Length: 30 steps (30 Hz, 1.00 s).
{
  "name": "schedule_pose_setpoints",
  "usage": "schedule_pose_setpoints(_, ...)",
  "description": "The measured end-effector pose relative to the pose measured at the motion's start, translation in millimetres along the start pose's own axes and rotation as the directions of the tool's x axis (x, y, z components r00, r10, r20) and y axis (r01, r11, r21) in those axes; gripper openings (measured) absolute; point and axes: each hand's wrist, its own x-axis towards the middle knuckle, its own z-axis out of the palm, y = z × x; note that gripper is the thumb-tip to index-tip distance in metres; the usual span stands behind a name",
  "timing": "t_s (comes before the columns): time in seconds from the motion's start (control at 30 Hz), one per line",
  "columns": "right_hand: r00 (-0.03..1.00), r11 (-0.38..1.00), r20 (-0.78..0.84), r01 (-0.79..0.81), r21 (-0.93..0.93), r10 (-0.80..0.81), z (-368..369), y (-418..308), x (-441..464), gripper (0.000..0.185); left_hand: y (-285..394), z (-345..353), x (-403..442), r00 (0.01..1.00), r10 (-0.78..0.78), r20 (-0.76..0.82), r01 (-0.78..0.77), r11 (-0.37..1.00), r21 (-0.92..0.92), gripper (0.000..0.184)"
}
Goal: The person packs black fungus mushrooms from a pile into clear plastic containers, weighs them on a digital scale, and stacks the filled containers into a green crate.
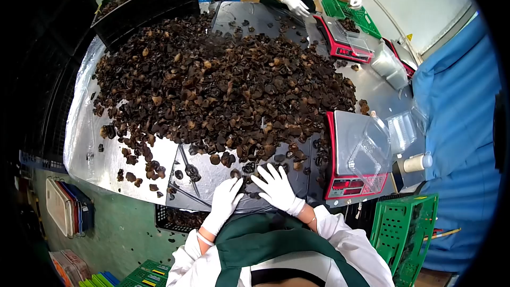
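Observation:
A broad heap of dark brown wood ear mushrooms [228, 85] covers much of the metal table. At the near edge, my left hand [227, 199] in a white glove lies low over the table, fingers extended close together beside a few loose pieces. Its fingertips are near a brownish piece of mushroom [235, 174]; contact is unclear. To its right, my gloved right hand [276, 187] is flat with fingers spread, just below the heap's near fringe. No piece shows in its grasp. Small dark scraps lie between the two hands.
A red-framed scale [348, 143] holding clear plastic trays [369, 151] stands at right. Across the table, a gloved co-worker [295, 3] is by another scale [342, 40]. A black crate [149, 8] sits at far left, green crates [401, 234] at lower right.

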Motion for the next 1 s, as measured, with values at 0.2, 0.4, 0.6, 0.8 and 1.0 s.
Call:
schedule_pose_setpoints(0.2, 0.992, 0.984, -0.123, -0.019, 0.178, 0.041, -28.3, 8.6, -19.0, 0.053, -8.1, -2.7, 6.6, 0.808, -0.528, 0.261, 0.408, 0.182, -0.895, 0.041)
schedule_pose_setpoints(0.4, 0.940, 0.743, -0.260, 0.010, 0.669, 0.222, -45.3, -2.9, 3.8, 0.040, 14.6, -21.1, 25.9, 0.808, -0.299, 0.508, 0.298, -0.537, -0.790, 0.045)
schedule_pose_setpoints(0.6, 0.932, 0.350, 0.095, -0.224, 0.910, 0.349, -50.5, -20.6, 22.7, 0.036, 38.4, -21.2, 38.5, 0.810, -0.177, 0.560, 0.461, -0.399, -0.793, 0.048)
schedule_pose_setpoints(0.8, 0.696, 0.292, -0.058, -0.224, 0.930, 0.716, -115.2, 37.5, -29.9, 0.024, 26.8, -51.9, 33.4, 0.810, -0.318, 0.493, 0.561, 0.173, -0.809, 0.045)
schedule_pose_setpoints(1.0, 0.268, 0.467, -0.388, -0.374, 0.802, 0.882, -142.4, 146.8, -140.1, 0.020, 0.3, -45.1, 11.5, 0.798, -0.597, 0.085, 0.521, 0.611, -0.596, 0.023)
